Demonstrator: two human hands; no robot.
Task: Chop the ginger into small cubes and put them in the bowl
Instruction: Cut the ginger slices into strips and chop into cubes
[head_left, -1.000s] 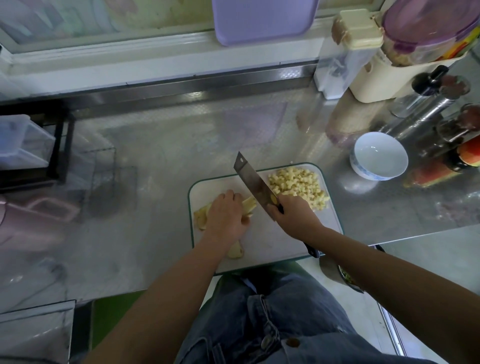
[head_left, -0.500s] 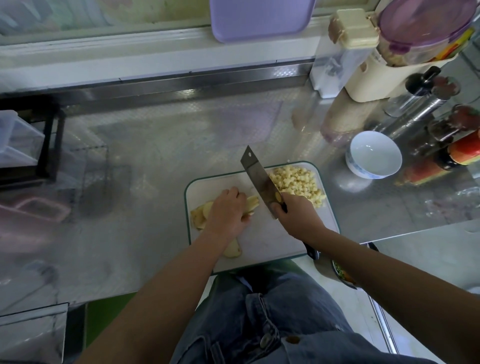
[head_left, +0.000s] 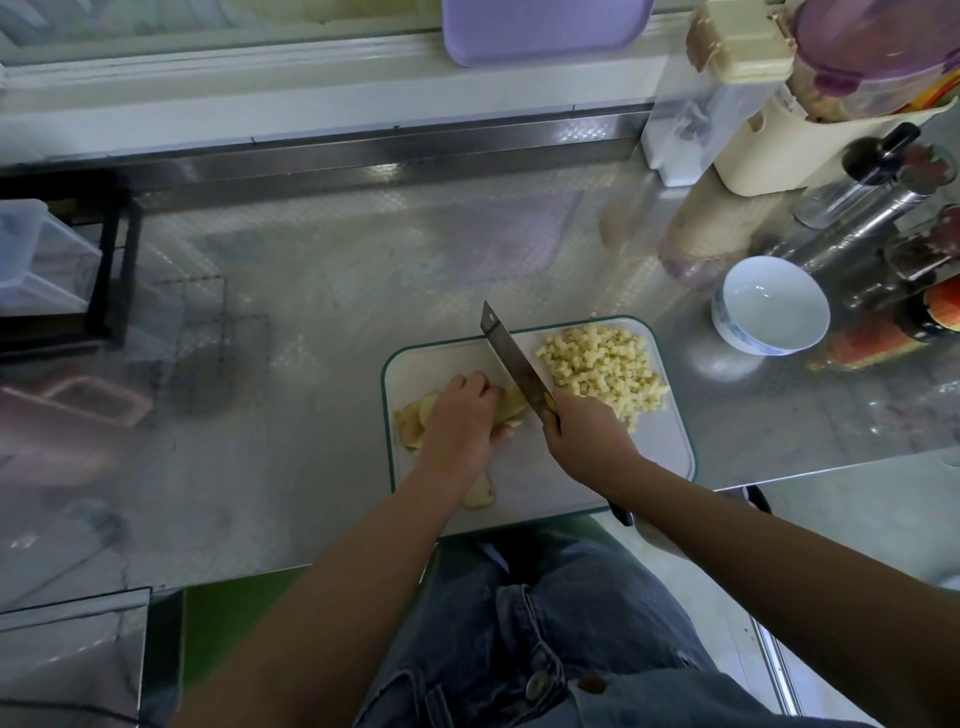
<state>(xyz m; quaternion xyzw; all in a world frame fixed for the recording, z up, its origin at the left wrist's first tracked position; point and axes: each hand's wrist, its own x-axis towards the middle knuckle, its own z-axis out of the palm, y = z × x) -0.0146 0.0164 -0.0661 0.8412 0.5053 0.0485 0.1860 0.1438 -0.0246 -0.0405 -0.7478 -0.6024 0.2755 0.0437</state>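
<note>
Loads of room on the steel counter (head_left: 322, 291) left of and behind the cutting board (head_left: 670, 457). Right of the board it's tight: white bowl (head_left: 771, 306) close by, bottles (head_left: 857, 228) and a cream tub (head_left: 769, 156) crowding past it. Black rack (head_left: 111, 270) sits far left.

L hand (head_left: 460, 415): palm down, fingers curled over ginger slices (head_left: 413, 418), holding them flat. R hand (head_left: 587, 436): fingers wrapped round handle of knife (head_left: 511, 361), thumb side up. Both forearms bare, reaching fwd, converging; wrists approx. straight.
</note>
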